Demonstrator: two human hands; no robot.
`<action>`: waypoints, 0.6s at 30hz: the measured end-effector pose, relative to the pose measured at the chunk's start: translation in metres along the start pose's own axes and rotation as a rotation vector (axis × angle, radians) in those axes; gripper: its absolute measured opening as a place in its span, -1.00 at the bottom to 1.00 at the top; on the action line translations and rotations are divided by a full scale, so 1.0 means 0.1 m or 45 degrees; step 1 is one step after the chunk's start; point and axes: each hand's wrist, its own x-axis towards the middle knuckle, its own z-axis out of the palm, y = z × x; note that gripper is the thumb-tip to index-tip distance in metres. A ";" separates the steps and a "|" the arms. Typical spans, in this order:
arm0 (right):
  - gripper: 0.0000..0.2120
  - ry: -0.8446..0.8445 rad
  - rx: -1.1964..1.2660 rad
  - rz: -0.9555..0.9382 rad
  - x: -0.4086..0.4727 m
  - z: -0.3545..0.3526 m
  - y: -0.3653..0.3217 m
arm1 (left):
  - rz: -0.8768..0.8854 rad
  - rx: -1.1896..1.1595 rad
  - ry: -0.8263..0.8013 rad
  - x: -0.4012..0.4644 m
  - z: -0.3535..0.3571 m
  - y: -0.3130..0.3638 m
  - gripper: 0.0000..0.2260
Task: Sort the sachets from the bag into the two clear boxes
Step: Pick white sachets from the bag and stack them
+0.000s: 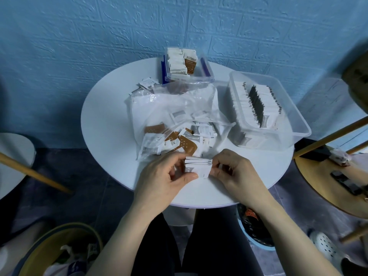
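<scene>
A clear plastic bag (163,108) lies open on the round white table (107,124), with brown-and-white and grey-and-white sachets (185,142) spilling from its mouth. Just in front of it my left hand (165,176) and my right hand (235,172) together grip a small stack of white sachets (197,166) from both ends. At the back stands a small clear box (207,74) with brown-and-white sachets on edge. A larger clear box (294,116) at the right holds rows of white sachets.
A few loose white sachets (147,84) lie on the table behind the bag. A wooden stool (338,188) with dark objects stands at the right, another round table (14,162) at the left, and a bin (59,251) near my left leg.
</scene>
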 end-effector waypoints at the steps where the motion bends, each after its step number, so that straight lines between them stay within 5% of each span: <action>1: -0.89 -0.044 -0.009 -0.024 0.03 -0.04 0.00 | 0.001 -0.003 0.001 0.00 0.00 0.00 -0.71; 8: -0.85 0.204 -0.135 -0.068 0.50 -0.26 -0.08 | 0.003 -0.051 -0.020 0.00 0.00 0.00 -0.78; 13: -0.67 0.023 -0.612 0.057 0.77 -0.14 -0.12 | -0.089 -0.139 -0.037 -0.02 0.01 -0.01 -0.67; 18: -0.59 0.007 -0.730 0.066 0.81 -0.03 -0.10 | -0.018 -0.087 -0.046 -0.02 -0.01 0.01 -0.60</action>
